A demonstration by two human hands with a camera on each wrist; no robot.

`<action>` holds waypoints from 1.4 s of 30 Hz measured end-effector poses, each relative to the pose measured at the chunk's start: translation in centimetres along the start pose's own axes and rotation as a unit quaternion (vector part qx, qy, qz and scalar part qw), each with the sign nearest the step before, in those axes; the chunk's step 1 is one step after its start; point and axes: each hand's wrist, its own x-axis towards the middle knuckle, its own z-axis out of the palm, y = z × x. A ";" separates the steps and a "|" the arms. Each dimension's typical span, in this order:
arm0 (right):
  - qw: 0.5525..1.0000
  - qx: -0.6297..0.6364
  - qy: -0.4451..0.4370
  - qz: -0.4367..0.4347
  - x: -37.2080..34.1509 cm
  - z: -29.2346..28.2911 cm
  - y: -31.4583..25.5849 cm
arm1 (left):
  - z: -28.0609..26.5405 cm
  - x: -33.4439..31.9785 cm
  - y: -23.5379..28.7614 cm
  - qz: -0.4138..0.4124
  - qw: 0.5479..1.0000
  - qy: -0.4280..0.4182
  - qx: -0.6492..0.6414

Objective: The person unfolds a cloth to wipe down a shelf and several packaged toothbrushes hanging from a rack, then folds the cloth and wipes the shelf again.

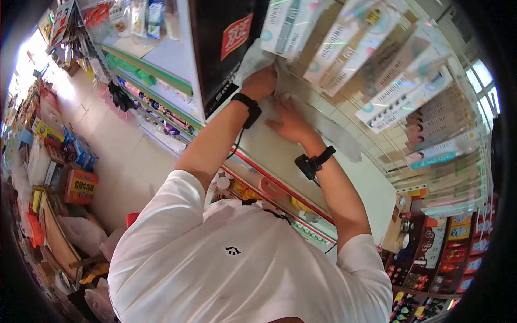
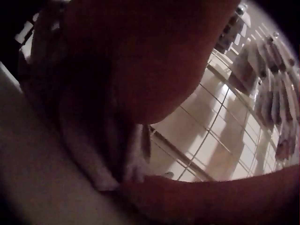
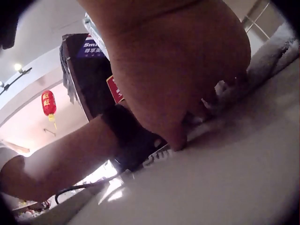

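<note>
A pale, crumpled cloth (image 1: 257, 58) lies at the back of a white shelf top (image 1: 377, 185), beside a black box. My left hand (image 1: 260, 84) grips a bunch of it, its fingertips hidden in the head view; in the dark left wrist view the folds (image 2: 89, 161) come out below the hand (image 2: 154, 56). Just to its right, my right hand (image 1: 291, 121) rests with spread fingers on the surface by the cloth. In the right wrist view that hand (image 3: 183, 70) has its fingertips down near the cloth (image 3: 276, 54).
The tall black box (image 1: 223, 48) with a red label stands left of the hands. Packaged goods (image 1: 377, 81) hang from a wire rack (image 1: 393, 156) at the right. Stocked shelves (image 1: 145, 75) and an aisle floor (image 1: 116, 156) lie to the left.
</note>
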 end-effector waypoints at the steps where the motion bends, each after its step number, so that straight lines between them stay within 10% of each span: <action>1: 0.997 -0.071 0.027 -0.019 -0.2 0.8 -0.1 | -0.9 -0.7 0.5 -0.018 0.999 -0.042 -0.021; 6: 0.998 -0.053 0.036 -0.019 -1.5 -1.1 -1.7 | -3.5 -2.7 0.5 -0.029 0.965 -0.233 0.115; 11: 0.999 -0.016 0.043 0.003 -4.4 -3.5 -3.7 | -0.2 -2.5 -5.7 0.124 0.981 -0.082 0.125; 14: 0.981 0.170 0.001 0.090 -6.9 -5.8 -5.0 | -6.0 -5.6 -2.0 0.111 0.917 -0.351 0.154; 18: 0.957 0.231 0.018 0.173 -11.1 -7.7 -5.6 | -11.7 -10.5 0.3 0.106 0.914 -0.385 0.072; 27: 0.931 0.185 0.184 0.257 -15.6 -12.7 -11.3 | -19.7 -16.1 4.8 0.174 0.945 -0.263 -0.084; 29: 0.943 0.121 0.233 0.207 -16.4 -12.4 -12.3 | -20.4 -16.2 5.0 0.348 0.935 -0.065 0.017; 42: 0.928 0.345 0.139 0.027 -14.5 -9.7 -15.7 | -18.4 -18.7 2.9 0.216 0.931 -0.058 -0.287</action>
